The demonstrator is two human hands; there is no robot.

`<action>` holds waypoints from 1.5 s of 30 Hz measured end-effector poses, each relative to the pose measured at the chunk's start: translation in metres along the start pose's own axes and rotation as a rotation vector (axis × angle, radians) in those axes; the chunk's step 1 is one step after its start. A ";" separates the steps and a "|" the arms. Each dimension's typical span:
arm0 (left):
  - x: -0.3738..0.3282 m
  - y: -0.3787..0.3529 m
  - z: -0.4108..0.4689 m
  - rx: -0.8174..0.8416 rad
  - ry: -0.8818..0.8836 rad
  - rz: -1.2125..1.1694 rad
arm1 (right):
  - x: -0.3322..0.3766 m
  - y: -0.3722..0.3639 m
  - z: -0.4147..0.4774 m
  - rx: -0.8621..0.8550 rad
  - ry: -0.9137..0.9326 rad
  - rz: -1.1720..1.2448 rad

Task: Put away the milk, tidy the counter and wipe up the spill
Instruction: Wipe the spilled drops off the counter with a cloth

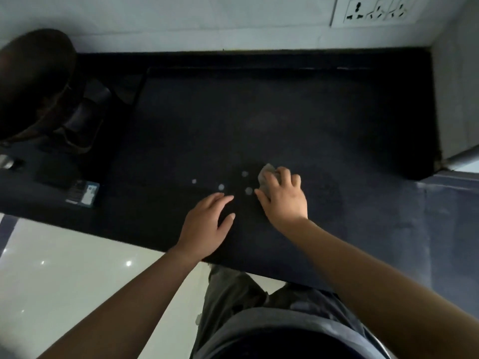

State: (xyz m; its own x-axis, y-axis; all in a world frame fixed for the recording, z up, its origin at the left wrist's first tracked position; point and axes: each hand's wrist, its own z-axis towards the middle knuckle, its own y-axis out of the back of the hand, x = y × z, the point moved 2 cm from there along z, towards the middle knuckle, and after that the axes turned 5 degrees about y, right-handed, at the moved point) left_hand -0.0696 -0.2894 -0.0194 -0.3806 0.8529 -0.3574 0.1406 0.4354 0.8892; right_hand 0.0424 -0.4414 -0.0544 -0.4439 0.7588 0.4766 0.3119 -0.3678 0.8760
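Several small white milk drops [221,187] dot the dark counter [259,112] near its front edge. My right hand [283,196] presses a crumpled grey cloth [267,174] onto the counter just right of the drops; most of the cloth is hidden under my fingers. My left hand [207,224] rests flat on the counter with fingers spread, just below and left of the drops, holding nothing. No milk container is in sight.
A dark wok [33,81] sits on a gas stove [77,120] at the left. A small blue box [85,194] lies by the counter's front edge. A socket plate [375,10] is on the back wall. A grey appliance side [456,99] bounds the right.
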 end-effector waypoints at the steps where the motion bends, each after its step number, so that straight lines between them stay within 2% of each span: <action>1: 0.008 0.007 0.010 -0.008 -0.025 0.010 | 0.004 -0.004 -0.004 0.008 0.056 -0.007; 3: 0.029 0.022 0.030 -0.023 -0.073 0.035 | 0.007 -0.008 -0.015 -0.004 0.084 -0.007; 6: 0.065 0.039 0.055 -0.015 -0.139 0.066 | 0.005 -0.011 -0.032 -0.101 -0.032 -0.050; 9: 0.098 0.049 0.074 0.045 -0.228 0.184 | 0.019 -0.019 -0.026 -0.230 -0.282 -0.083; 11: 0.116 0.054 0.087 0.044 -0.313 0.250 | 0.038 -0.027 -0.003 -0.297 -0.521 -0.030; 13: 0.131 0.058 0.101 0.025 -0.347 0.283 | 0.057 -0.032 0.021 -0.360 -0.664 0.017; 18: 0.169 0.053 0.118 0.100 -0.420 0.374 | 0.083 -0.046 0.011 -0.386 -0.580 -0.005; 20: 0.178 0.050 0.115 0.092 -0.430 0.379 | 0.090 -0.054 -0.010 -0.338 -0.489 -0.058; 24: 0.177 0.051 0.119 0.070 -0.459 0.326 | 0.091 -0.059 -0.024 -0.275 -0.468 -0.137; 27: 0.178 0.051 0.121 0.068 -0.467 0.300 | 0.085 -0.054 -0.008 -0.336 -0.530 -0.120; 31: 0.180 0.050 0.121 0.057 -0.479 0.294 | 0.083 -0.050 0.024 -0.464 -0.755 -0.030; 33: 0.181 0.049 0.122 0.055 -0.480 0.303 | 0.089 -0.050 0.034 -0.489 -0.797 -0.017; 35: 0.182 0.049 0.122 0.052 -0.482 0.304 | 0.100 -0.054 0.034 -0.435 -0.718 -0.039; 39: 0.182 0.049 0.122 0.043 -0.486 0.297 | 0.123 -0.069 -0.002 -0.284 -0.403 -0.103; 41: 0.183 0.049 0.122 0.038 -0.493 0.301 | 0.117 -0.069 -0.022 -0.270 -0.350 -0.147; 45: 0.183 0.047 0.124 0.027 -0.495 0.296 | 0.097 -0.059 -0.002 -0.361 -0.579 -0.095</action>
State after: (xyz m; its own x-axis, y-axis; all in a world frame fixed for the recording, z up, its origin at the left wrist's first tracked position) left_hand -0.0196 -0.0774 -0.0782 0.1510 0.9698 -0.1916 0.2021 0.1595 0.9663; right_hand -0.0207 -0.3476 -0.0597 0.0965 0.9246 0.3685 -0.0503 -0.3653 0.9295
